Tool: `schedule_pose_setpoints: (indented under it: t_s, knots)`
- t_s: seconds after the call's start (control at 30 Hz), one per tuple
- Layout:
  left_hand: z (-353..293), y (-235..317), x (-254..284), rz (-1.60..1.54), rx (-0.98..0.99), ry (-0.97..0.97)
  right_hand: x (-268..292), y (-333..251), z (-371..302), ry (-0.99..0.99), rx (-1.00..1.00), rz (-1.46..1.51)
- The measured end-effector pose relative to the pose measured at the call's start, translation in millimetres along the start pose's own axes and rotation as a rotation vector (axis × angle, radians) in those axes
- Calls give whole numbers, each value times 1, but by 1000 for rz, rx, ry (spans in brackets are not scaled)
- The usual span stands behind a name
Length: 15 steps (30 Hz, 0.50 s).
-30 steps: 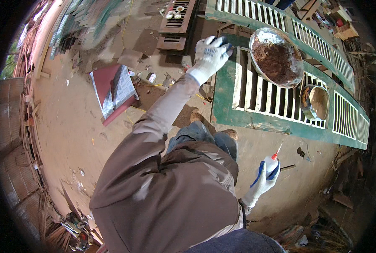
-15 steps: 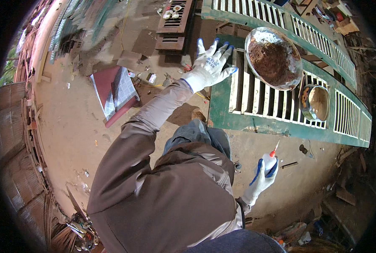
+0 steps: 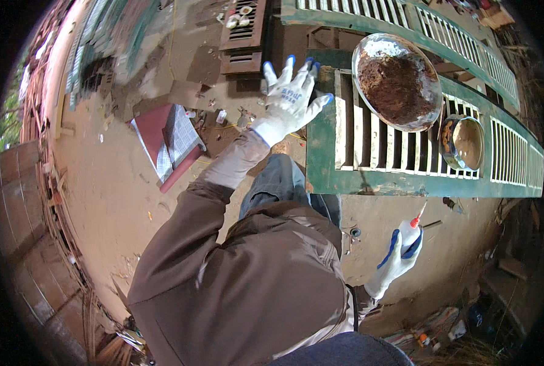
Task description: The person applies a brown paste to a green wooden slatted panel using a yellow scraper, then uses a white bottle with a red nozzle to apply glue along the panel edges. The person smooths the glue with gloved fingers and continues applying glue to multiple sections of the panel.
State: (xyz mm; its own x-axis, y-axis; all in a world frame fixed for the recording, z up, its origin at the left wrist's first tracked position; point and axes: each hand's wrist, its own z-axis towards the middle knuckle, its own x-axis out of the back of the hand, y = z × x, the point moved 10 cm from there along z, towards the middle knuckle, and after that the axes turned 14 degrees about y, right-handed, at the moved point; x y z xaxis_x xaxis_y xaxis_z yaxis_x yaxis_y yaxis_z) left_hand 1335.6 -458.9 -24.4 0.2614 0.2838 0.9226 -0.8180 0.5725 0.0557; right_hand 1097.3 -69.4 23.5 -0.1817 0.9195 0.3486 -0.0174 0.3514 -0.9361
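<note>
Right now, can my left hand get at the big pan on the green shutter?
Likely yes: your left hand is open and empty; nothing visible blocks its way to the pan.

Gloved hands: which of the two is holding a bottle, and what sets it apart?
The right hand: it is closed around a white bottle with a red neck, whereas the left hand is spread open, nothing visible in it.

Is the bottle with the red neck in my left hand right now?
No, the right hand holds the bottle, while the left hand is spread open by the green shutter.
</note>
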Motion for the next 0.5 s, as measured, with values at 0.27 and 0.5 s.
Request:
schedule_pose_setpoints:
  t_s: [0.27,0.5]
  knots:
    - [-5,0,10,-147,-161,27,-22,10,-61,89,-37,33]
    - [23,-46,-6,-278,-262,144,-50,1,-96,102,-108,145]
